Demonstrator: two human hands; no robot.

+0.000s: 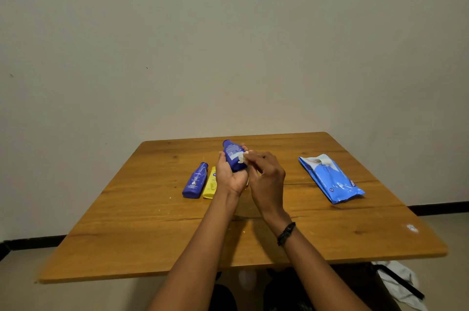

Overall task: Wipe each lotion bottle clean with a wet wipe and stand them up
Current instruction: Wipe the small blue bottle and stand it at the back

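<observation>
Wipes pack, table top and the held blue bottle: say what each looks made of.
The wipes pack: thin plastic film, glossy; it crinkles and catches highlights. The table top: wood or wood-look laminate, satin; grain lines and knots show. The held blue bottle: probably rigid plastic, smooth, slightly shiny, with printed text.

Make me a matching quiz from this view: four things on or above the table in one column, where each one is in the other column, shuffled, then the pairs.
Things
1. wipes pack
2. yellow bottle
3. raised blue bottle
4. white wipe

Places
A. pinched by the right hand
B. gripped in the left hand
C. lying on the table, right of both hands
D. lying beside the other blue bottle

Pairs: 1-C, 2-D, 3-B, 4-A
</observation>
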